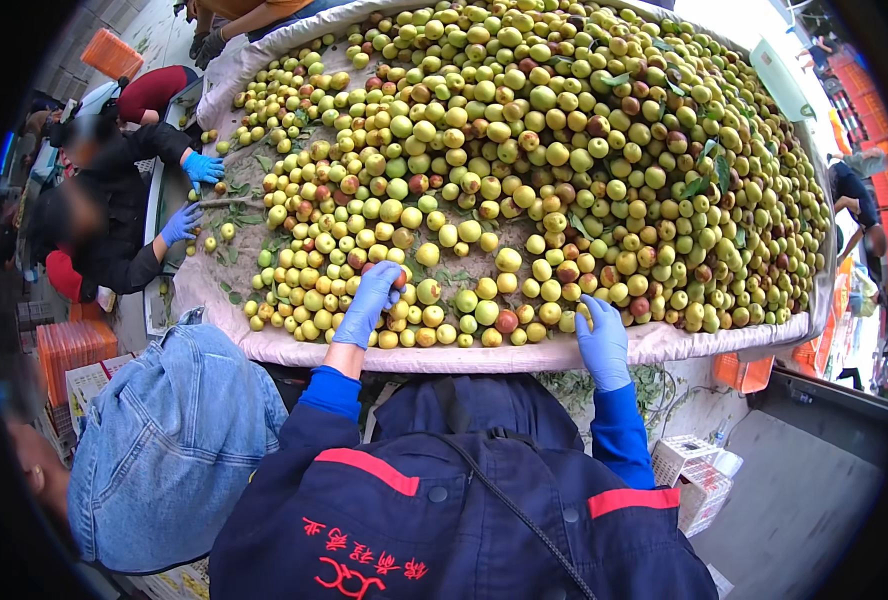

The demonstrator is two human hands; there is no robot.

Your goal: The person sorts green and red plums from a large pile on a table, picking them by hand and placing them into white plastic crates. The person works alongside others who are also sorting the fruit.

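Blue-purple gloves cover both my hands over a broad heap of round yellow-green jujubes (pixel 444 135), some with red-brown patches. My left hand (pixel 373 301) is above the near part of the heap, its fingers closed around a red-brown jujube (pixel 400 279) that is partly hidden by them. To the right, my right hand (pixel 605 341) reaches over the padded near edge, thumb and forefinger apart beside a few yellow-green jujubes (pixel 568 321). I see nothing held in it.
Pale cloth (pixel 474 361) wraps the sorting table's raised rim. A person in denim (pixel 181 442) is close at my left; beyond, gloved hands (pixel 202 169) work at the table's left end. A pale green basin (pixel 781 79) rests on the right rim. White crates (pixel 695 480) stand at lower right.
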